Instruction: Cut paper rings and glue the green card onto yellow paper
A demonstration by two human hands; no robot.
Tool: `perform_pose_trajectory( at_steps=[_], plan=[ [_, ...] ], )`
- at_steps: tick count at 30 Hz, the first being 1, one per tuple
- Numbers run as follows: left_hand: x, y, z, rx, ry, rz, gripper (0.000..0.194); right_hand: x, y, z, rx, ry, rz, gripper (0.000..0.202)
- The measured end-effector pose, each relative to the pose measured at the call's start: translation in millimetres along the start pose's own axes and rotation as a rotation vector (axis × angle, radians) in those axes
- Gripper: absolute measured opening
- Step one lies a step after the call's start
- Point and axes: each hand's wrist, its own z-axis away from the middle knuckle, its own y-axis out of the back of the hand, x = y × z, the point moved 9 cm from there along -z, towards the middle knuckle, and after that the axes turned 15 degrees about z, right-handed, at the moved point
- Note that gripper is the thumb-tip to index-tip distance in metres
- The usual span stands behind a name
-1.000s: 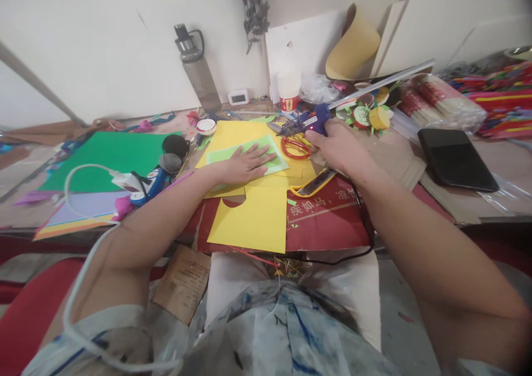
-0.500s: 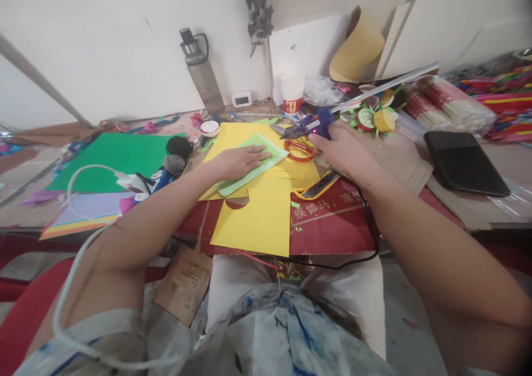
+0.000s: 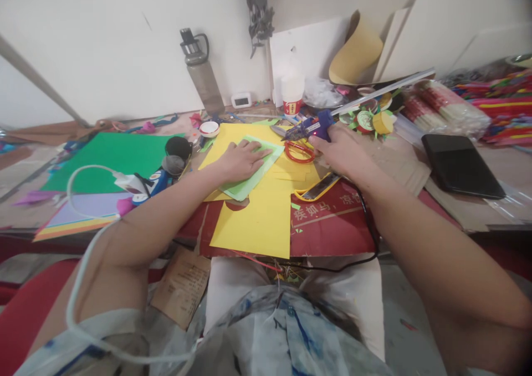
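My left hand [image 3: 243,161] lies flat with its fingers spread on a light green folded sheet [image 3: 254,183], which rests on yellow paper [image 3: 260,223]. In my right hand [image 3: 336,144] is a blue glue gun [image 3: 316,125], its fingers wrapped round the handle. The gun's nozzle points left, just beyond the right corner of the green sheet. Below the nozzle lie red-handled scissors [image 3: 298,152]. A yellow-edged cutter [image 3: 319,188] is under my right wrist, on a red board [image 3: 332,229].
Green card [image 3: 112,160], coloured sheets [image 3: 78,212] and a white cable are at the left. A bottle [image 3: 204,80], a small clock [image 3: 241,99] and a paper cup [image 3: 292,102] stand at the back. A black phone [image 3: 461,165] and wrapped bundles [image 3: 444,107] lie right.
The green sheet has turned and shifted slightly left, and my left hand has moved a little right and further over it. My right hand still holds the glue gun in nearly the same place.
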Motion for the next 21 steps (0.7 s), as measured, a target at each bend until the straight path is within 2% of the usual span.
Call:
perform_pose_trajectory(
  at_steps=[3, 6, 11, 13, 15, 17, 19, 21],
  plan=[
    [2, -9.8, -5, -0.061, -0.042, 0.081, 0.063, 2, -2, -2, 0.007, 0.001, -0.007, 0.03],
    [-6, -19.0, -13, -0.11, 0.015, 0.179, 0.066, 7, -3, -4, 0.02, -0.025, -0.016, 0.028],
    [-41, -14.9, -31, 0.057, 0.358, 0.256, 0.073, 9, -4, -6, 0.06, 0.0, -0.029, 0.023],
    [-49, -10.5, -34, 0.113, 0.428, 0.296, 0.074, 10, -6, -6, 0.07, 0.007, -0.033, 0.022],
    [-48, -5.2, -34, 0.126, 0.365, 0.338, 0.073, 12, -7, -7, 0.072, 0.008, -0.042, 0.021],
    [-40, 0.7, -29, 0.111, 0.201, 0.343, 0.071, 12, -7, -7, 0.08, 0.01, -0.055, 0.021],
    [-37, -0.2, -18, 0.05, 0.118, 0.225, 0.069, 10, -6, -6, 0.092, 0.01, -0.069, 0.021],
    [-37, -9.9, -7, -0.047, 0.113, 0.175, 0.072, 8, -4, -5, 0.102, -0.002, -0.088, 0.019]
  ],
)
